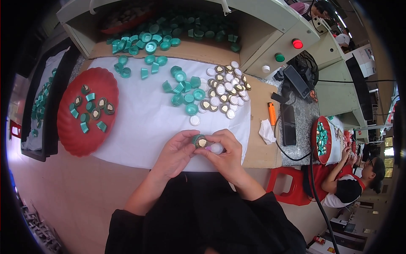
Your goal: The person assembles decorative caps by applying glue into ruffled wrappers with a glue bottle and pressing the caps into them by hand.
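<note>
left hand [176,155] fingers clamped on a ridged green cup [198,140]; right hand [227,155] pinching some smooth, roundish whitish thing [217,148], partly finger-hidden

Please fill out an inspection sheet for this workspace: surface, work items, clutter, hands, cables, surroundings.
Surface: thin white sheet over a flat brown board; grey speckled bench to the right.
Work items: loose teal fluted cups; clustered round white and dark-and-gold discs; red scalloped tray at left, holding cup-shaped pieces.
Clutter: orange lighter, crumpled white tissue, black rectangular device.
Hands: left hand holds a dark green fluted piece with gold centre; right hand holds a small translucent purple-tipped bottle. Tip contact: cannot tell.
Cables: thick black cable at right.
Surroundings: grey metal-looking cabinet with round buttons; person in red apron at right.
</note>
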